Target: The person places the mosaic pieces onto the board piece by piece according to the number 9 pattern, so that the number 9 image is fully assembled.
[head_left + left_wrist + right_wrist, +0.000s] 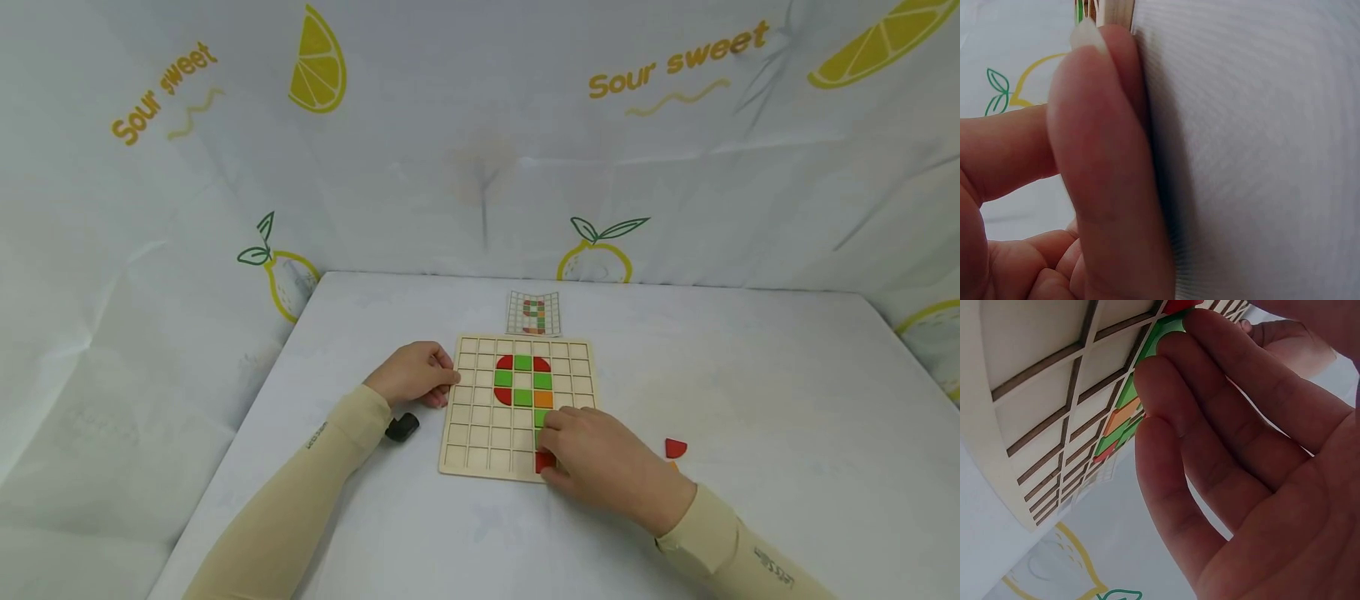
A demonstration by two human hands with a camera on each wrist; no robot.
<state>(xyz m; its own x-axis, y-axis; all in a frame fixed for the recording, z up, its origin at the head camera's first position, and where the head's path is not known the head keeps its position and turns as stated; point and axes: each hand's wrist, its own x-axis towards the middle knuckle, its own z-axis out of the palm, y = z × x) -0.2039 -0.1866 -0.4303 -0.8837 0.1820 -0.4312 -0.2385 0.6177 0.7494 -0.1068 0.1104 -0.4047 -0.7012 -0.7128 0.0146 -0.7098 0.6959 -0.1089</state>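
A pale wooden grid board (468, 437) lies on the white table with red, green and orange tiles forming a 9-like figure. At its left edge, my left hand (414, 372) holds the rim between thumb and finger; in the left wrist view the thumb (1104, 137) meets the board's side (1116, 14). My right hand (600, 462) is over the lower right of the board, its thumb and index finger around a red tile (543, 462) in the bottom row. The right fingers (1216, 431) partly cover green tiles (1159, 337). The thumb tip is hidden in the right wrist view.
A small pattern card (513, 315) showing a similar coloured figure stands behind the board. Right of the board lie a red quarter-round tile (676, 448) and an orange piece (673, 466) partly covered by my right hand. A black object (403, 427) sits beside my left wrist.
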